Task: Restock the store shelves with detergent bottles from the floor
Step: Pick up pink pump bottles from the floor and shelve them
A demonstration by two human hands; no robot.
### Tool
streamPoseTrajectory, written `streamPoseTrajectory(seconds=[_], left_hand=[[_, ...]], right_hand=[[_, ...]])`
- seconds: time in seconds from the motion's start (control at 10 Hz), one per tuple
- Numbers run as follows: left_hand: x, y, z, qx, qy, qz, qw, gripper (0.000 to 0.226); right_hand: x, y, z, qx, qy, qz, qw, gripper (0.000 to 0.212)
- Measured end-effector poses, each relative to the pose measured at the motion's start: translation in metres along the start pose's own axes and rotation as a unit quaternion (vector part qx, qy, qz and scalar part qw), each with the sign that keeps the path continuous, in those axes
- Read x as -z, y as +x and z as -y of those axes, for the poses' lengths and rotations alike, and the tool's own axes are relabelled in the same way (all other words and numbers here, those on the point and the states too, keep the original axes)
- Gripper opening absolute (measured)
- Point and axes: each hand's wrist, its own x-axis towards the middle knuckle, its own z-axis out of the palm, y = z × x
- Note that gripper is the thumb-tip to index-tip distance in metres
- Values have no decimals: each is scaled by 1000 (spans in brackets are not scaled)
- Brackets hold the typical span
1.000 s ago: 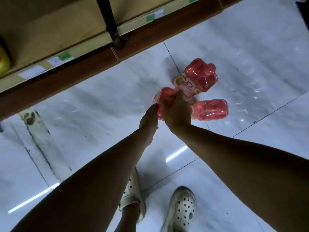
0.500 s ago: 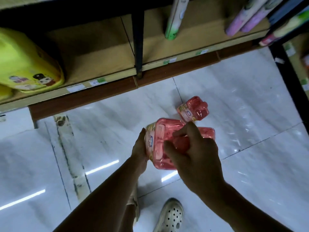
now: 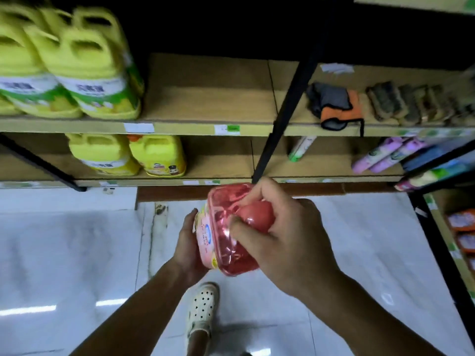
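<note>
A pink translucent detergent bottle (image 3: 226,237) with a pale label hangs in the air in front of the shelves, above the white floor. My right hand (image 3: 280,235) grips its top by the handle, fingers curled round the red cap end. My left hand (image 3: 187,242) holds the labelled side from the left and below. The wooden shelves (image 3: 195,128) lie just beyond the bottle. No other pink bottle shows in this view.
Yellow detergent jugs (image 3: 84,73) stand on the upper shelf at left, two more (image 3: 156,155) on the lower shelf. Brushes and an orange-grey cloth (image 3: 336,106) lie at upper right. A black upright post (image 3: 290,98) divides the shelves. My shoe (image 3: 203,307) is below.
Both hands have lifted the pink bottle off the floor and toward the shelves. The view has tilted up, so the two other bottles on the floor are out of sight.
</note>
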Motion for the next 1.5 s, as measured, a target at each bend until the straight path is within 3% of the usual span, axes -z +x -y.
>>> streamPoseTrajectory(seconds=[0.1, 0.2, 0.4, 0.5, 0.6, 0.8, 0.9, 1.0, 1.1, 1.2, 1.3, 1.4, 1.5], left_hand=[[-16, -82, -32, -56, 12, -20, 998, 72], [-43, -192, -64, -94, -11, 68, 993, 61], [-41, -332, -91, -155, -55, 91, 982, 66], [-38, -392, -110, -170, -79, 69, 980, 67], [-29, -439, -146, -196, -47, 81, 976, 51], [-16, -504, -232, -203, -56, 129, 969, 59], [-16, -527, -272, -197, -36, 179, 963, 65], [-22, -547, -303, -169, -34, 195, 966, 71], [-33, -554, -335, -231, 40, 203, 951, 69], [-30, -539, -369, -275, -15, 127, 953, 56], [-49, -546, -389, -263, -40, 175, 948, 64], [-72, -548, -412, -294, -21, 188, 937, 73], [-87, -542, -436, -324, 18, 219, 920, 67]], right_hand=[[26, -2, 76, 49, 30, -16, 998, 27], [49, -9, 146, 82, 34, -41, 995, 30], [57, -34, 274, 154, 33, -85, 984, 43], [45, -41, 330, 188, 36, -91, 977, 54], [28, -44, 380, 212, 46, -90, 972, 71], [-18, -46, 455, 177, 199, -92, 960, 112], [-43, -37, 483, 153, 205, -139, 957, 115], [-52, -14, 503, 146, 224, -153, 951, 111], [-53, 16, 519, 147, 259, -152, 942, 108], [-51, 54, 534, 164, 305, -163, 924, 84], [-43, 100, 547, 157, 375, -157, 900, 57], [-32, 150, 561, 152, 408, -164, 885, 54], [-24, 194, 576, 147, 444, -126, 875, 50]])
